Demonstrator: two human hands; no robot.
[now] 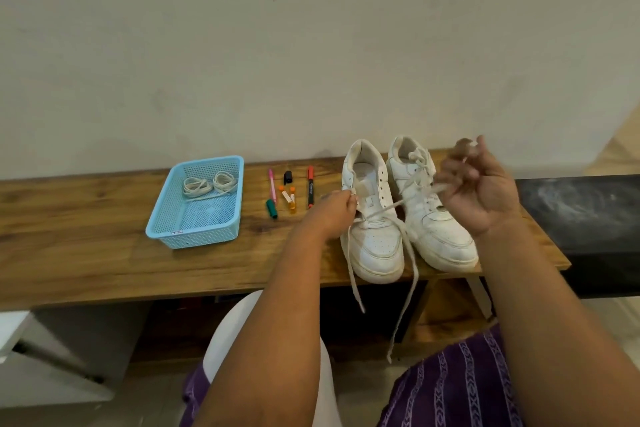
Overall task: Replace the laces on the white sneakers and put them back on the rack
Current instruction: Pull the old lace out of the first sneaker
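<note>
While the old lace is being drawn out of the nearer white leather sneaker (374, 218), the task looks to be in its early part: unlacing is under way and no fresh lace has gone in. This sneaker stands on the long wooden desk (86, 253) with its toe toward the person, and most of its upper eyelets show bare; the worn off-white lace (408, 253) passes only through the lower rows, its two loose ends hanging over the front edge of the desk. The left hand (337, 215) rests against the sneaker's side with its fingers pinched at the eyelet edge, steadying it. The right hand (479, 187) is raised above the second white sneaker (433, 215), its fingers curled round a loop of the same lace and pulling it up and away; the hand is blurred, so the exact hold is unclear. That second sneaker, just beside the first, is fully laced with its old lace tied at the top.

Two coiled cream replacement laces (209, 184) lie untouched in the light blue perforated plastic basket (194, 232) farther left on the desk, with several coloured marker pens (291, 192) between basket and shoes. Left to do, judging from this: finish stripping both sneakers, thread the new laces, and return the pair to a rack, which is not clearly in view.
</note>
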